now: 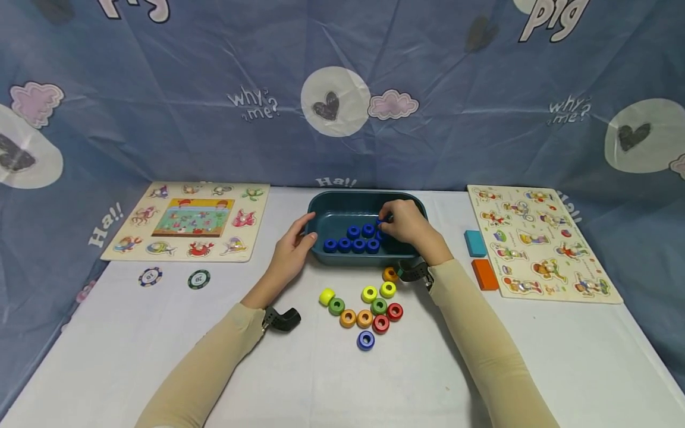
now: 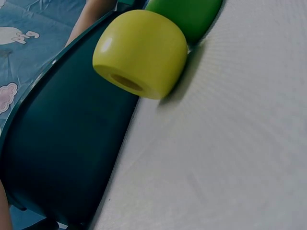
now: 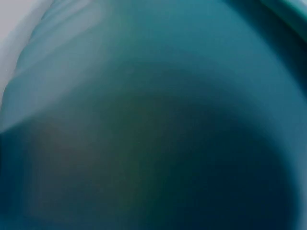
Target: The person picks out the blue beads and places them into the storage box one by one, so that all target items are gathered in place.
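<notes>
A dark teal tray [image 1: 342, 205] holds several blue beads [image 1: 345, 244] grouped along its front side. My left hand [image 1: 291, 249] rests against the tray's left end, its thumb and fingers spread at the rim. Inside the tray's right half, my right hand [image 1: 404, 223] bends its fingers down and pinches a blue bead [image 1: 380, 223], partly hidden by the fingertips. In the left wrist view, a yellow bead [image 2: 141, 52] lies close by the tray wall [image 2: 62, 129]. The right wrist view is a teal blur.
In front of the tray lie loose yellow, green [image 1: 336, 306], orange [image 1: 348, 318] and red beads [image 1: 380, 324], and one blue bead [image 1: 366, 340]. Picture boards [image 1: 246, 244] stand left and right [image 1: 535, 238]. Two chips [image 1: 150, 276], a teal block [image 1: 474, 244] and an orange block [image 1: 484, 274] lie nearby.
</notes>
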Action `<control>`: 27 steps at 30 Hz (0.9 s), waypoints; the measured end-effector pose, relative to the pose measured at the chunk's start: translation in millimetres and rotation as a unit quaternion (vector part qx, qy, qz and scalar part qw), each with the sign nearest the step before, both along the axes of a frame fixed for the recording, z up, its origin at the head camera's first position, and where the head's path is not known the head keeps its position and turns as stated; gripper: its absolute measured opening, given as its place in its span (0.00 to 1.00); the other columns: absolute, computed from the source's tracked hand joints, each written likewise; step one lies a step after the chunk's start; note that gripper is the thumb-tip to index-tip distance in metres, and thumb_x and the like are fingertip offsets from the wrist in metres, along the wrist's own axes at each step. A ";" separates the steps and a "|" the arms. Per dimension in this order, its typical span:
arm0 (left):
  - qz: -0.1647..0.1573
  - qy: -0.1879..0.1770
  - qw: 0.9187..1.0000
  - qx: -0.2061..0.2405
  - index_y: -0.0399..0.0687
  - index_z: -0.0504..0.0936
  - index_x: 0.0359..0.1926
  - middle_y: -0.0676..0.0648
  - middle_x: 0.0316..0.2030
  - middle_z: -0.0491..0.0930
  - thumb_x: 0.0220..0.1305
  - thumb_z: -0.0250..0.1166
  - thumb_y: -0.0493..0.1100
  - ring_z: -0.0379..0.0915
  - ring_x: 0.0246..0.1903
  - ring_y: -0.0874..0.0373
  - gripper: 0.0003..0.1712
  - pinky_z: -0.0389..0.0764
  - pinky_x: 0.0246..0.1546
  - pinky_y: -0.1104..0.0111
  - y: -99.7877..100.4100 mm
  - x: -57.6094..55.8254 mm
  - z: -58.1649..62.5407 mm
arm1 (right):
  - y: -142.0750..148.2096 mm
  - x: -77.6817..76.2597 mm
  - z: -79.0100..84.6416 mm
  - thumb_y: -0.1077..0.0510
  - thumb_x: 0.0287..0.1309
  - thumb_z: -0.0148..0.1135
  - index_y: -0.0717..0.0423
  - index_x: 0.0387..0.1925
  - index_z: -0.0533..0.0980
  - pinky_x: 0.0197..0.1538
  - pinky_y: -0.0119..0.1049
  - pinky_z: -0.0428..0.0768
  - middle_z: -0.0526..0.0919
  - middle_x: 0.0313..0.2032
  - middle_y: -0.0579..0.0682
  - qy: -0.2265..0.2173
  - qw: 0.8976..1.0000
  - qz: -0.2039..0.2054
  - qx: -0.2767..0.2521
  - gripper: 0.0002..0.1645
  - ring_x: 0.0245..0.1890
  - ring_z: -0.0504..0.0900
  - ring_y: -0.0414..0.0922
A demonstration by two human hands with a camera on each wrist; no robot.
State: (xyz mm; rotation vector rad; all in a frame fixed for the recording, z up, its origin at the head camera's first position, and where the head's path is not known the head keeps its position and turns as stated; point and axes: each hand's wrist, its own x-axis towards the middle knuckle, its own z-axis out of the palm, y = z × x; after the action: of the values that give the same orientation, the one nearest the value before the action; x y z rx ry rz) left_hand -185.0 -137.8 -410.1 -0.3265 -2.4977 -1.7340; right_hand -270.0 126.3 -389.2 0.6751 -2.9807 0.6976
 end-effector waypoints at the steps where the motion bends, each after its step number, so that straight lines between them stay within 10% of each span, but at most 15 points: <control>1: 0.001 0.000 1.000 0.000 0.39 0.64 0.70 0.37 0.70 0.62 0.72 0.53 0.39 0.67 0.65 0.40 0.28 0.71 0.64 0.51 0.0 0.0 0.0 | 0.0 -0.1 -0.5 0.60 0.54 0.69 0.59 0.34 0.82 0.41 0.43 0.81 0.87 0.37 0.55 -0.002 1.000 -0.002 -0.001 0.06 0.36 0.84 0.49; 27: -0.001 0.001 1.000 -0.008 0.40 0.63 0.71 0.38 0.71 0.61 0.73 0.52 0.40 0.63 0.68 0.41 0.28 0.69 0.66 0.53 -0.5 2.0 2.0 | 0.2 -1.3 -7.7 0.60 0.57 0.65 0.57 0.33 0.82 0.38 0.39 0.78 0.86 0.36 0.53 -0.023 0.999 0.007 -0.027 0.04 0.32 0.79 0.46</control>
State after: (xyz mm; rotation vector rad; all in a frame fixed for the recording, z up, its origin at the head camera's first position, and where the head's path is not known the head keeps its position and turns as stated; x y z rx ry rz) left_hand -183.0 -138.3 -408.1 -0.3321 -2.5121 -1.7148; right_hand -271.3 126.5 -396.9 0.6879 -2.9897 0.8021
